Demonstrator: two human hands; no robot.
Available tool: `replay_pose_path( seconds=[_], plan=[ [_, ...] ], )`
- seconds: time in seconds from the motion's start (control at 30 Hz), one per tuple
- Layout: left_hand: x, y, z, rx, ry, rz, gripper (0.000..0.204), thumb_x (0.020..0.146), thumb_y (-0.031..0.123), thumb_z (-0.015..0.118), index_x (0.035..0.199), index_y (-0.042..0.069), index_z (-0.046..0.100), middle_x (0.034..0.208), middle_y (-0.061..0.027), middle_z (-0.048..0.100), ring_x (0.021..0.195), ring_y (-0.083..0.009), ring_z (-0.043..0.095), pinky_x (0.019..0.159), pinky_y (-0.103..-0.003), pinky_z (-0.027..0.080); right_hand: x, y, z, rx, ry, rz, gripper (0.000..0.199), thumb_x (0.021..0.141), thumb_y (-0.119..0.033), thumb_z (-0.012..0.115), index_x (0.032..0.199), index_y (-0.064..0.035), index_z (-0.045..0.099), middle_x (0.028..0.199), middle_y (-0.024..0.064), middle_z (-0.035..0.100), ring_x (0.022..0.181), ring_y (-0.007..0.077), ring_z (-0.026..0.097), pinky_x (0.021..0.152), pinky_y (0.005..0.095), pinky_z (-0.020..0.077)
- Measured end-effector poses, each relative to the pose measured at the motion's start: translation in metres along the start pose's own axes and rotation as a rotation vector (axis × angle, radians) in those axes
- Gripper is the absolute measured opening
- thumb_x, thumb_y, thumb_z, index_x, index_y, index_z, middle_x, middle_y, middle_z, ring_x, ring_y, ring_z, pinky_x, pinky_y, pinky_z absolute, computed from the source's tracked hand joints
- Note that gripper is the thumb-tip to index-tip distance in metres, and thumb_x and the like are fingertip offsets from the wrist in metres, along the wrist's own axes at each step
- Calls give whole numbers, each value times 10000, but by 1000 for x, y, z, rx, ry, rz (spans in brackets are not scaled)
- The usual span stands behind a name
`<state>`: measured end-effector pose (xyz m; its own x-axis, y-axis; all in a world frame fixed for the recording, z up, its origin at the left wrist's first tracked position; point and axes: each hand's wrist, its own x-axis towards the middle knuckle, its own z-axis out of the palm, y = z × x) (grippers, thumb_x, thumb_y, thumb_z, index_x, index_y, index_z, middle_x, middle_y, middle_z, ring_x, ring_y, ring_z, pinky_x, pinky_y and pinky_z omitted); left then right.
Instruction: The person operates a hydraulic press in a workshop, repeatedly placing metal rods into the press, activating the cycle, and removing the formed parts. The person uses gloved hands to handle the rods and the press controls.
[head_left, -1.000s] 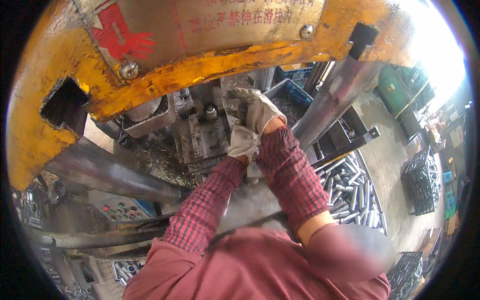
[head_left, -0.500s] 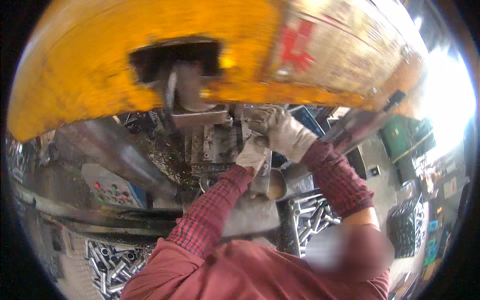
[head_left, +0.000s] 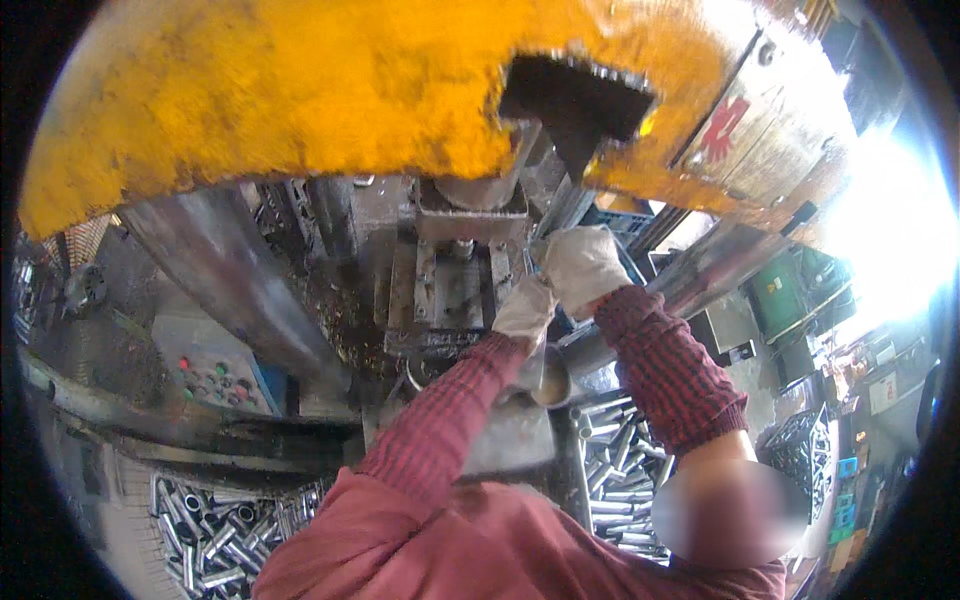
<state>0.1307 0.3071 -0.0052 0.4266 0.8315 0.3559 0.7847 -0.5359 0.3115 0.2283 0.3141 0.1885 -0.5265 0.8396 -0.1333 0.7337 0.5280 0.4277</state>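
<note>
My left hand (head_left: 525, 310), in a pale work glove, is at the right edge of a metal die (head_left: 428, 290) under a press ram (head_left: 475, 192). Its fingers look curled inward. My right hand (head_left: 585, 268), gloved too, is bent over and meets the left one at the fingertips. Both hands look closed; whatever is between them is hidden by the gloves. Just below them a round cup-like metal part (head_left: 552, 378) stands by the bench plate (head_left: 510, 440).
The yellow press frame (head_left: 300, 100) spans the top, with slanted metal columns (head_left: 235, 285) below. Metal tubes (head_left: 215, 535) fill a container at lower left; more tubes (head_left: 625, 470) lie in a bin at right. A tray with coloured caps (head_left: 215, 380) stands left.
The view has shifted, so the opening in the yellow frame appears farther right. My right hand has drawn back from the die's upper right side, its fingers now more curled. My left stays beside it.
</note>
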Motion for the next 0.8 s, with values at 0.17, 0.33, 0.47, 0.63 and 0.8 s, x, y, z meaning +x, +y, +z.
replay_pose_path(
  seconds=[0.17, 0.33, 0.47, 0.63, 0.8],
  plan=[
    [0, -9, 1, -606, 338, 9, 282, 1054, 168, 548, 1244, 25, 701, 1186, -220, 725, 1066, -346, 704, 870, -489, 573, 1, 3, -1, -62, 459, -287, 364, 997, -282, 678, 1280, -67, 752, 1241, 158, 745, 1238, 322, 694, 1018, 444, 571],
    [-7, -16, 19, -310, 342, 99, 304, 1031, 153, 565, 1304, 63, 665, 1168, -217, 727, 1023, -370, 699, 855, -489, 570, 12, 28, 6, 359, 144, -347, 367, 1032, -176, 632, 1378, -78, 706, 1272, 130, 740, 1230, 341, 692, 1065, 475, 562],
    [-7, -17, 24, -44, 277, 106, 291, 1043, 172, 561, 1292, 62, 665, 1137, -187, 726, 981, -378, 686, 840, -476, 558, 29, 26, 23, 483, 282, -485, 328, 976, -252, 702, 1251, -85, 770, 1151, 142, 778, 1071, 347, 747, 1018, 500, 568],
    [3, -13, 20, -265, 263, -19, 298, 1028, 242, 617, 1248, 52, 683, 1113, -188, 727, 970, -377, 683, 845, -478, 552, 25, 6, 21, 124, 520, -239, 284, 843, -178, 758, 1080, -33, 815, 1039, 165, 801, 1009, 364, 785, 915, 489, 620],
    [7, -10, 25, -703, 307, -159, 402, 1034, 240, 705, 1366, 15, 682, 1262, -190, 763, 1131, -360, 727, 969, -445, 592, 9, -20, -19, 118, 1, 88, 278, 690, -150, 817, 954, -70, 852, 980, 158, 807, 997, 391, 806, 799, 495, 651]
  ],
)
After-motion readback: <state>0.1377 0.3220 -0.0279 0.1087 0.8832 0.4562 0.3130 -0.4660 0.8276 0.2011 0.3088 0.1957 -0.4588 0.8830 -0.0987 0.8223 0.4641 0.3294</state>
